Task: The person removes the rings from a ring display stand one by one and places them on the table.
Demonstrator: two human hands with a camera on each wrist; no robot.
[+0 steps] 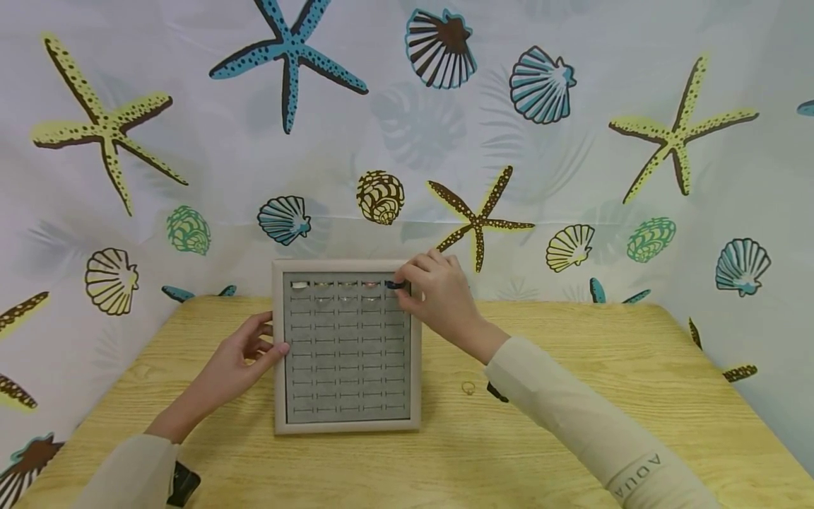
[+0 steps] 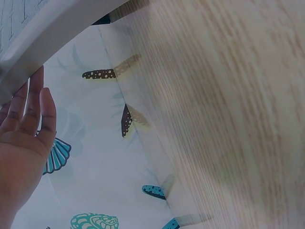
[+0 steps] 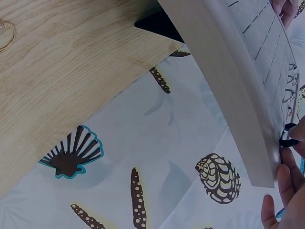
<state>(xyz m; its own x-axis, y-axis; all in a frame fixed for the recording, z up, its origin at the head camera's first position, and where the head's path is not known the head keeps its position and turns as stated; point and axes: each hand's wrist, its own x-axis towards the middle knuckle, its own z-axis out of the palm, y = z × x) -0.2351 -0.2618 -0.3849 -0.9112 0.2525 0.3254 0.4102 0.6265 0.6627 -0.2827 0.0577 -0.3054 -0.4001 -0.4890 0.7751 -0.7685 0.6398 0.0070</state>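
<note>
A ring display board with a pale frame and grey slotted padding stands tilted back on the table. My left hand grips its left edge, thumb at the front and fingers behind. At the top right slot, my right hand pinches a dark ring against the padding; fingers partly hide it in the head view. Several rings sit in the top row, among them a thick white ring and a reddish ring. Below them a second row holds 3 thin rings.
A thin gold ring lies on the wooden table, right of the board. A dark support shows behind the board in the right wrist view. Cloth printed with shells and starfish hangs behind the table.
</note>
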